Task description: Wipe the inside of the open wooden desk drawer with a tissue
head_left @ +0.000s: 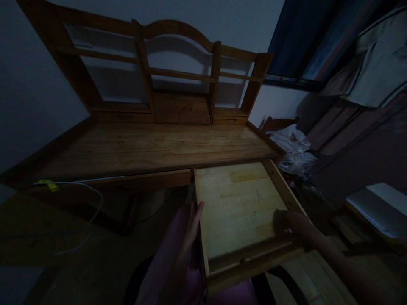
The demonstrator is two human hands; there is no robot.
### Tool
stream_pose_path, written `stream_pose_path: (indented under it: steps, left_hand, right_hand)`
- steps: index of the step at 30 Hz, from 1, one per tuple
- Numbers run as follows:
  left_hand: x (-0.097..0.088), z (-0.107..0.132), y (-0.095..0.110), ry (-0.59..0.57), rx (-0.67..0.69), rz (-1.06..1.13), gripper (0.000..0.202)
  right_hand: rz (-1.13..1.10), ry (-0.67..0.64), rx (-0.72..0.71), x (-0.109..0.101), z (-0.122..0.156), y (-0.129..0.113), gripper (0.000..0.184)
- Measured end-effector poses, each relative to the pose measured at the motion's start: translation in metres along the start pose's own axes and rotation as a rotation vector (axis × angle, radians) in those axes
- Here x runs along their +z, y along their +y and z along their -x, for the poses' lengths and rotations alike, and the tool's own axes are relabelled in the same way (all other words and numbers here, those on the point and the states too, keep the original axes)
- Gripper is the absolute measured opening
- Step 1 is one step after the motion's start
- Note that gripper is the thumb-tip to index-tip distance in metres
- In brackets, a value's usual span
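Observation:
A pulled-out wooden drawer [238, 203] with a pale, bare bottom juts from the desk towards me. My left hand [192, 226] rests against the outside of its left wall, fingers stretched out along the wood and the tip of one at the rim. Reaching over the right wall, my right hand [298, 223] is low inside the drawer near its front right corner. Its fingers are curled, and a small light spot shows at their tips; what it is stays too dim to tell. A dark shadow lies on the drawer bottom beside that hand.
The wooden desk [171, 144] carries a shelf hutch [181, 75] against the wall. A white cable [98, 192] hangs at its left front. Plastic bags [292, 146] lie to the right, below hanging clothes [378, 59]. My legs are under the drawer.

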State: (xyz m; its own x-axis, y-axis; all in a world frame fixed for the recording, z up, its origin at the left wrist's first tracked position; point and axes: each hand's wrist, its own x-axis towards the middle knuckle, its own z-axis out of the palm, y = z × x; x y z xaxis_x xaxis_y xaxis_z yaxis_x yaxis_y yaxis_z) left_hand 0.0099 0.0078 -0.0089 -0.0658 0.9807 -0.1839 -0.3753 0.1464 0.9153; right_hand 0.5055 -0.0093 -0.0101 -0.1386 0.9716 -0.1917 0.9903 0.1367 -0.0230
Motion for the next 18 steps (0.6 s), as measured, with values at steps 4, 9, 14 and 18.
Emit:
stream_pose_path:
  steps: [4,9,14,18]
  left_hand:
    - [-0.002,-0.001,-0.002,-0.017,-0.023,0.024,0.063]
    - [-0.002,-0.003,-0.008,0.003,-0.042,-0.002,0.06]
    - [-0.003,-0.007,-0.012,0.023,-0.025,-0.004,0.063]
    - [-0.002,-0.003,-0.005,-0.013,-0.02,-0.009,0.061]
  right_hand:
    - [-0.023,-0.157,0.126,-0.01,-0.006,-0.005,0.021]
    - [-0.079,-0.238,0.117,-0.026,-0.01,-0.021,0.02]
    - [-0.172,-0.326,0.013,-0.033,-0.01,-0.058,0.024]
    - [-0.201,-0.349,-0.047,-0.035,-0.012,-0.094,0.026]
